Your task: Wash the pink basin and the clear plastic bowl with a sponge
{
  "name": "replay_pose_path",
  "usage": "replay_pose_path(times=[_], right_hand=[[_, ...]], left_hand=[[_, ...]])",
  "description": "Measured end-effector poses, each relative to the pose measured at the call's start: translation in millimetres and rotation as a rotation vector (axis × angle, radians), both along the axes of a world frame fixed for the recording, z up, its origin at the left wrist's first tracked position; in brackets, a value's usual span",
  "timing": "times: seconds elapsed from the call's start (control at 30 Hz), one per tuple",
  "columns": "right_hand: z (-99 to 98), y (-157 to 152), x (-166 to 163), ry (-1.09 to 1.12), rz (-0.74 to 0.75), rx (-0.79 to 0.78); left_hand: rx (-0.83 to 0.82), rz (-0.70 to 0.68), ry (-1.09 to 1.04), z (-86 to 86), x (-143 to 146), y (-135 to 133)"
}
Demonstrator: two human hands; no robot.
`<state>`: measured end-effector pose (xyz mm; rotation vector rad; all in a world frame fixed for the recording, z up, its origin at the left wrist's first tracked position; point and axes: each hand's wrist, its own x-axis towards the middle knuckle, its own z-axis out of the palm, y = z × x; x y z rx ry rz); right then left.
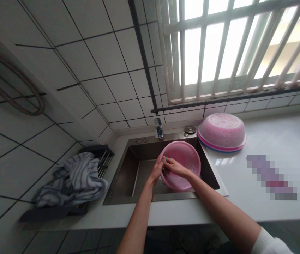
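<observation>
A round pink plastic colander [185,155] is held tilted inside the steel sink [136,151], toward its right side. My left hand [157,171] grips the colander's left rim, with its fingers closed around the edge. Just inside that rim, my right hand [175,167] is closed on a small crumpled green piece [165,169], which looks like a cloth or scrub pad. The fingers partly hide it, so its exact kind is unclear. Both hands are close together at the rim.
A chrome faucet [159,127] stands behind the sink, beside a drain strainer [190,129]. Upturned pink baskets [222,130] are stacked on the right counter, near a blurred patch [271,176]. A striped towel [73,180] lies over a dark rack at left. A barred window is behind.
</observation>
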<state>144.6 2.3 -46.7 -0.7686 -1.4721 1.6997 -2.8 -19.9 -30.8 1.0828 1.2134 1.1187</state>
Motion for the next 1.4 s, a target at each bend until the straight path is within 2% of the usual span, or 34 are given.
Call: replay_pose_path(times=[0.1,0.17,0.2,0.33,0.4,0.57,0.63,0.7,0.8,0.87,0.93,1.03,1.13,1.2,1.33,1.4], right_hand=[[-4.5,10.0,5.2,0.065,-0.230,0.026],[-7.6,13.6,7.2,0.078,-0.306,0.050],[-9.0,13.7,6.7,0.063,-0.279,0.055],[-11.9,5.5,-2.4,-0.075,0.015,0.045],[-10.2,2.4,-6.0,-0.084,0.035,0.044],[1.1,9.4,1.1,0.018,-0.289,0.051],[2.7,12.5,5.0,0.019,-0.340,0.071],[0.1,12.4,5.4,-0.015,-0.255,0.083],[-8.3,7.7,0.0,-0.081,-0.037,0.090],[-12.4,4.9,-3.8,-0.089,0.028,0.098],[-13.3,4.4,-5.3,-0.058,0.004,0.088],[-10.8,7.7,-3.7,-0.010,-0.157,0.089],[-10.3,10.5,-2.7,-0.036,-0.283,0.175],[-12.7,9.7,-4.1,-0.069,-0.228,0.217],[-18.4,5.7,-8.1,-0.128,0.047,0.200],[-18.7,6.6,-8.1,-0.132,0.050,0.169]], left_hand=[[0.038,-0.077,-0.008,-0.2,5.0,0.1],[0.061,-0.083,0.009,2.2,6.8,-0.1],[0.061,-0.078,0.018,3.9,6.8,-0.3],[0.059,-0.022,0.061,10.9,3.2,-2.5],[0.084,-0.002,0.069,12.4,2.2,-3.9],[0.091,-0.070,0.026,9.7,6.3,-5.7],[0.101,-0.085,0.034,9.1,7.3,-5.8],[0.121,-0.087,0.050,9.6,6.4,-5.9],[0.118,-0.037,0.075,10.7,2.2,-7.3],[0.088,-0.024,0.056,10.6,-0.2,-8.5],[0.039,-0.051,-0.015,9.7,-1.0,-9.1],[-0.025,-0.084,-0.134,7.5,0.4,-8.0],[0.010,-0.048,-0.131,5.6,1.7,-6.1],[0.050,0.001,-0.053,4.8,1.3,-5.6],[0.072,0.056,0.098,4.7,0.5,-6.0],[0.113,0.062,0.102,5.2,2.1,-6.2]])
